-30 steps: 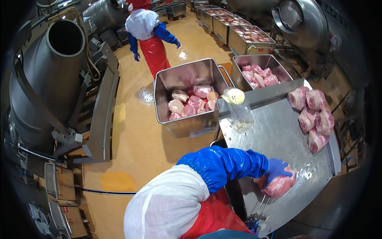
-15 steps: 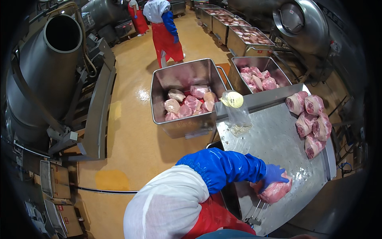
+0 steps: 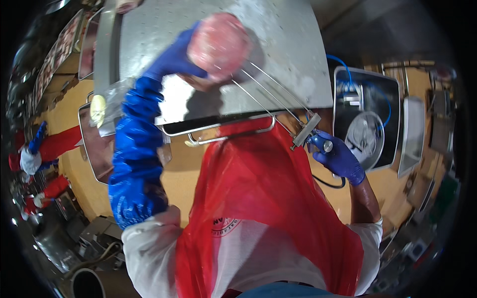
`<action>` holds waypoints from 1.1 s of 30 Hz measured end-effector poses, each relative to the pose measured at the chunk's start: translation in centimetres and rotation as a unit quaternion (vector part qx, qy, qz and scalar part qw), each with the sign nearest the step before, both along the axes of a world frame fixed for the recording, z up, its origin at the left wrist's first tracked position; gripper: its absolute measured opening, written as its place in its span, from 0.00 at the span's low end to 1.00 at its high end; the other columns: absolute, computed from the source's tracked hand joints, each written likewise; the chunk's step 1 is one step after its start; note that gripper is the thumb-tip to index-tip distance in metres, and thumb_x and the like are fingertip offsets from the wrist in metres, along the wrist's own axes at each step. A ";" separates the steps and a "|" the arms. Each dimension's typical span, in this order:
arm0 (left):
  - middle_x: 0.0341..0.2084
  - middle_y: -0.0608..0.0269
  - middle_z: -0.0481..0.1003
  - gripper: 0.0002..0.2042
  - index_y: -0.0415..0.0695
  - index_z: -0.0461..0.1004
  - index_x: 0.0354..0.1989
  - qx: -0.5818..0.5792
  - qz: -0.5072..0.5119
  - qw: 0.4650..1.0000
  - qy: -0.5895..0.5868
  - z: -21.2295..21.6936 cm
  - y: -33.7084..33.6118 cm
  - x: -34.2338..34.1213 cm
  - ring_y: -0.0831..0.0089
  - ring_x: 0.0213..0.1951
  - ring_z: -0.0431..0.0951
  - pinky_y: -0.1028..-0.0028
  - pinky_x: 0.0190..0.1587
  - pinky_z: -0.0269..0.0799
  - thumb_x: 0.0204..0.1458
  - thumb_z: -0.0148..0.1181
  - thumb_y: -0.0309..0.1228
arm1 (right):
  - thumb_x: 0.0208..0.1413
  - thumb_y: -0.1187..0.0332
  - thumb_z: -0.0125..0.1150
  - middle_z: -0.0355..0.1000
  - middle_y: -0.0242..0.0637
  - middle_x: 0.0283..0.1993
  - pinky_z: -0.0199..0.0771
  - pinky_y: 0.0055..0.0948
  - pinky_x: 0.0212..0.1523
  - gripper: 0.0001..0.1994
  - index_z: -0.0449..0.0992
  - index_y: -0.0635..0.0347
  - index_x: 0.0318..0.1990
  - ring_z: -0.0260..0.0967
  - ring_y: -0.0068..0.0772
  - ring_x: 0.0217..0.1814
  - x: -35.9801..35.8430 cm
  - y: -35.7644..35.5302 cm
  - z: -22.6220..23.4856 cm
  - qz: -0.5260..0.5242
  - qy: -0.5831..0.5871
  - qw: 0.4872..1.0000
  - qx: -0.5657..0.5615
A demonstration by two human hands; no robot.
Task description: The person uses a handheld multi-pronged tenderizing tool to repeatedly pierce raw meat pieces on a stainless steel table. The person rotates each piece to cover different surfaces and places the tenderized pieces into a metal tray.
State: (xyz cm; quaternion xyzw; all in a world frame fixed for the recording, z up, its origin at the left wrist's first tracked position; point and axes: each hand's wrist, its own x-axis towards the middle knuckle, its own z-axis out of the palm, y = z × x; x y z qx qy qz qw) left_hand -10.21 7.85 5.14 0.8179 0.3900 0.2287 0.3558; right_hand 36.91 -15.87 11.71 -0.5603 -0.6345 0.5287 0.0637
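The left hand (image 3: 174, 59) cups a pink meat piece (image 3: 218, 44) — likely soft, slick, best gripped broadly; the right hand (image 3: 338, 156) is closed around a multi-needle injector tool (image 3: 310, 131).

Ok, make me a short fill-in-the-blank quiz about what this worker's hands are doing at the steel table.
1. The left hand presses a pink piece of ____ on the steel table.
2. The right hand grips a tool with long thin metal ____.
3. Both hands wear ____ gloves.
4. The apron is ____.

Missing words: meat; needles; blue; red
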 end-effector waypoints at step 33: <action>0.55 0.43 0.76 0.38 0.63 0.77 0.62 0.074 0.160 0.969 0.173 0.0 5.0 1.7 0.48 0.55 0.80 0.57 0.61 0.75 0.43 0.69 0.68 | 0.60 0.64 0.61 0.78 0.54 0.41 0.75 0.42 0.50 0.15 0.77 0.64 0.50 0.78 0.52 0.45 -16.7 8.6 -4.1 -0.017 -0.010 0.998 0.060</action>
